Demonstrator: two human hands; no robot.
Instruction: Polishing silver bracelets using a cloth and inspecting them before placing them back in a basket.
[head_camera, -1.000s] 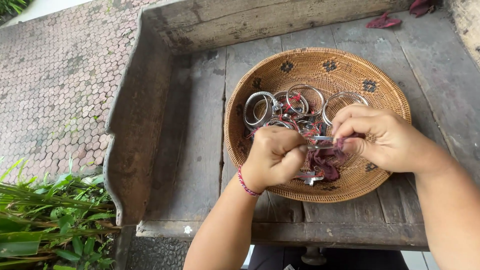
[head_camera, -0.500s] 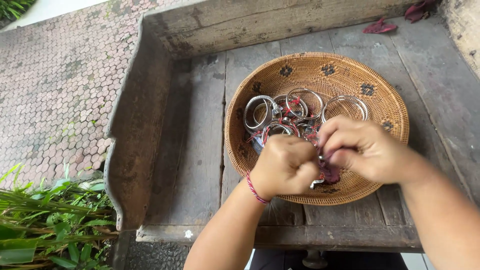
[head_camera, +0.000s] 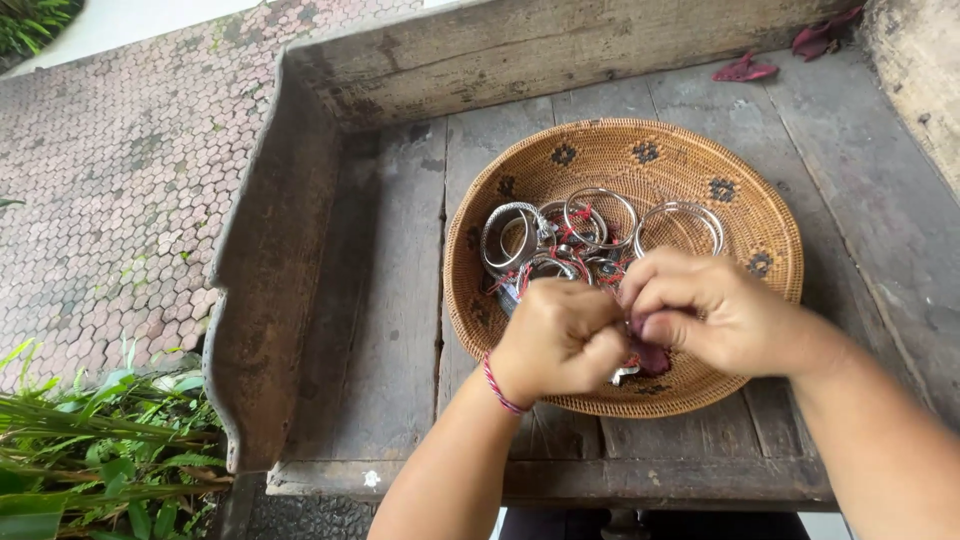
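Both hands meet over the near half of the woven basket (head_camera: 770, 230). Left hand (head_camera: 560, 340) curled into a tight fist; right hand (head_camera: 710, 315) closed narrow, fingertips pinched toward the left knuckles. Between them a small dark red piece (head_camera: 650, 357) with a bit of silver metal poking out below. Cannot tell which hand truly has the grip, fingers hide it; both touch it. Piece sits at about 3 o'clock from the left fist and 8 o'clock from the right hand, both equally close. Its long axis is hidden.

Silver bangles (head_camera: 600, 215) with red tags are heaped in the basket at 12 o'clock from the hands, just beyond the knuckles. Red string bracelet (head_camera: 497, 385) on left wrist. Basket rests on a weathered wooden bench (head_camera: 380, 330); green plants (head_camera: 90, 460) at 9 o'clock, low.
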